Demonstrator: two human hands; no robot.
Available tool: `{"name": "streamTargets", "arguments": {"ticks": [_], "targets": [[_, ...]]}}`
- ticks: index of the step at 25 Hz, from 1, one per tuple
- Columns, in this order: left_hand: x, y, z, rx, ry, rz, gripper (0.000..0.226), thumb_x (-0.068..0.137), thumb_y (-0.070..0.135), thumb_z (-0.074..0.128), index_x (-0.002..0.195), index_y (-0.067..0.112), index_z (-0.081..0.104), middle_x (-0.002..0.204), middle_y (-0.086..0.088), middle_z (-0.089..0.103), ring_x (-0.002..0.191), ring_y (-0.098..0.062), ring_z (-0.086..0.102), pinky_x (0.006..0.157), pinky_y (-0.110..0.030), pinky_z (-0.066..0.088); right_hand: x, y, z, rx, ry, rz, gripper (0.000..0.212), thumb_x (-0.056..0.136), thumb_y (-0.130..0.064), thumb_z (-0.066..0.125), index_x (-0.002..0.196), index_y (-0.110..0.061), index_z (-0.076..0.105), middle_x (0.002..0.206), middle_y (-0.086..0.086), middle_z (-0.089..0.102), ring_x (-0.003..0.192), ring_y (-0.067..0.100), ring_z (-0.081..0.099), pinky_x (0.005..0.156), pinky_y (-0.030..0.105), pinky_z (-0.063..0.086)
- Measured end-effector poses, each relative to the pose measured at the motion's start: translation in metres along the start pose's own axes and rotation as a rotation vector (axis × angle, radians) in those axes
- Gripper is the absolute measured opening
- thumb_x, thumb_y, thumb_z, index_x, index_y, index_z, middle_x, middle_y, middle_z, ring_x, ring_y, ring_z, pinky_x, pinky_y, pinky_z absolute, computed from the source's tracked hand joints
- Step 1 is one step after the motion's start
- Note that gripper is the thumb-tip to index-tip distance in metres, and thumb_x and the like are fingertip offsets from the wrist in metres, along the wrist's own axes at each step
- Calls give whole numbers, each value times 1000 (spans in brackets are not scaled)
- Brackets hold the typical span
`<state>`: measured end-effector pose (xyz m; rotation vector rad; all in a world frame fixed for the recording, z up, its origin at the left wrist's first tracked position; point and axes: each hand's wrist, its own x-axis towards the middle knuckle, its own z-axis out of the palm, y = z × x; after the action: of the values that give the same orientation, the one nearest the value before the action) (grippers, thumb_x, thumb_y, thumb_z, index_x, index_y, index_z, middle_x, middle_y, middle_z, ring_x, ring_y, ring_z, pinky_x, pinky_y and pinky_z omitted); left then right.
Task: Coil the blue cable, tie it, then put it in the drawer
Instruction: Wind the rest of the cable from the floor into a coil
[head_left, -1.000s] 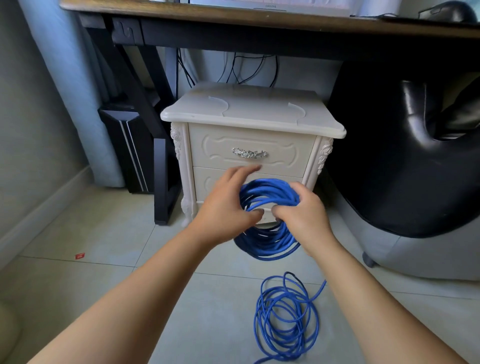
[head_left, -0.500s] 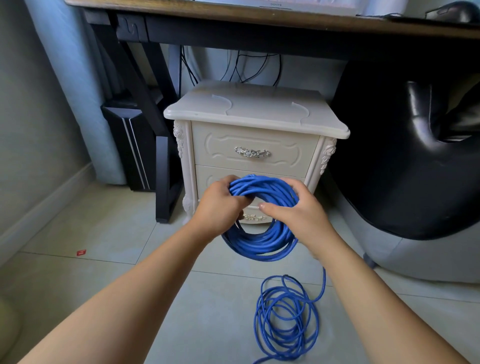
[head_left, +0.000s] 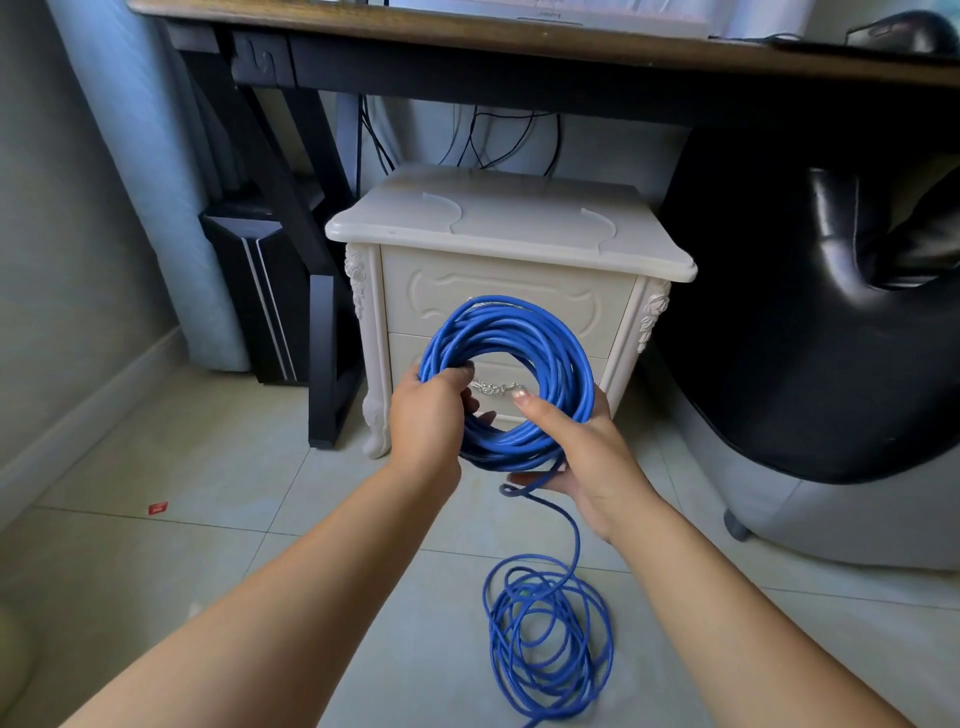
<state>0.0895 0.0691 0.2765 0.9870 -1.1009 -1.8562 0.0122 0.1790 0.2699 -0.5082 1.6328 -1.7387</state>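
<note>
Raised cable (head_left: 519, 332) higher before two-drawer nightstand (head_left: 509, 228); clasped it in left hand (head_left: 428, 415) and right hand (head_left: 584, 449); trailed one loose heap (head_left: 545, 639) on tiled floor (head_left: 208, 545).

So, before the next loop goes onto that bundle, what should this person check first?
1. Left hand grips the coil firmly: ok.
2. Right hand holds the coil's lower edge and guides the trailing strand: ok.
3. Loose pile all wound in: not ok, many loops lie unwound.
4. Loose pile free of knots: cannot tell.
5. A tie within reach: cannot tell, none in view.
6. Drawers open to take the coil: not ok, both are closed.
</note>
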Motion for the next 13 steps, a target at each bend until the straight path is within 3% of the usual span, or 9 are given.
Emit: {"name": "streamTargets", "arguments": {"ticks": [4, 6, 8, 9, 11, 13], "targets": [[-8, -3, 5, -109, -94, -49, 8, 94, 6, 56, 102, 8, 57, 69, -4, 52, 64, -16, 55, 77, -40, 57, 3, 4, 3, 130, 33, 21, 29, 83, -4, 69, 108, -11, 56, 70, 3, 70, 67, 24, 71, 68, 53, 60], [-9, -4, 5, -81, -255, -53, 9, 94, 6, 59, 102, 8, 57, 75, -6, 60, 72, -16, 63, 80, -37, 54, 11, 3, -3, 208, 142, -14, 29, 81, 7, 60, 102, -13, 58, 73, 6, 65, 71, 26, 70, 66, 48, 60], [-7, -5, 0, 94, -391, -50, 14, 90, 9, 65, 102, 9, 58, 89, -10, 64, 86, -20, 65, 84, -35, 53, 18, 1, -12, 244, 201, -54, 34, 75, 9, 58, 97, -16, 60, 80, 9, 62, 82, 31, 69, 78, 53, 57], [-7, -5, -4, 190, -438, -55, 19, 87, 11, 69, 103, 8, 59, 94, -12, 66, 91, -23, 65, 87, -35, 53, 20, -1, -16, 206, 212, -75, 34, 69, 6, 61, 93, -19, 61, 81, 10, 61, 82, 32, 67, 79, 51, 56], [-3, -3, -9, 295, -480, -33, 33, 84, 13, 73, 114, 10, 61, 106, -11, 72, 99, -22, 68, 89, -32, 53, 20, -3, -22, 4, 219, -139, 31, 61, -2, 65, 82, -24, 61, 77, 9, 58, 71, 29, 60, 58, 31, 55], [1, 1, -14, 345, -465, 127, 56, 80, 8, 77, 129, 24, 54, 117, 0, 69, 106, -8, 66, 87, -20, 53, 19, -5, -26, -291, 217, -233, 27, 69, 1, 64, 82, -22, 56, 71, 1, 54, 61, 19, 48, 45, 16, 40]]}}
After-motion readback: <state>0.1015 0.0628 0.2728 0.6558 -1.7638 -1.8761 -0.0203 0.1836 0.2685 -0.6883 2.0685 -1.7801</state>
